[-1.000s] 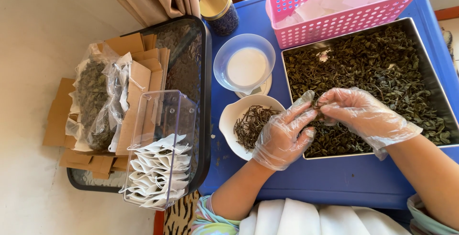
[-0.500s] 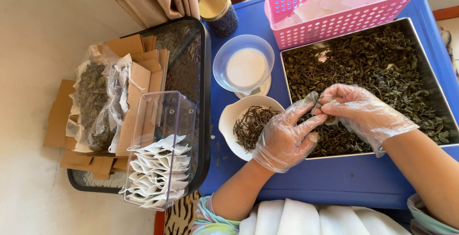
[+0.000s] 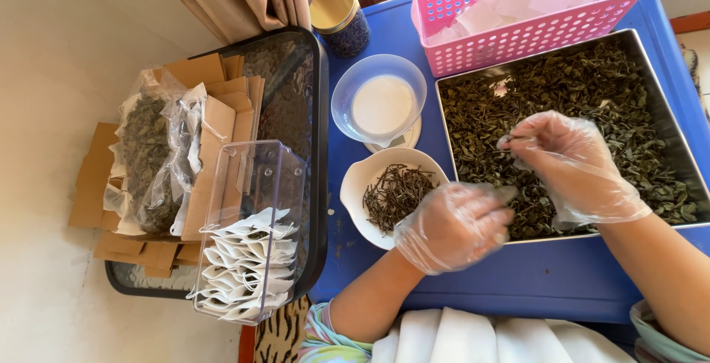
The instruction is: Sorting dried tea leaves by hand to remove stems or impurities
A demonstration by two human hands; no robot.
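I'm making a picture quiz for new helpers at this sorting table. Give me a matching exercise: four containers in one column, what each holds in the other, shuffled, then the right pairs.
Containers:
1. metal tray
2. white bowl
3. pink basket
4. clear plastic box

Contents:
A. small white sachets
B. thin dark stems
C. loose dried green leaves
D. pale translucent sheets or bags

Pairs: 1-C, 2-B, 3-D, 4-A
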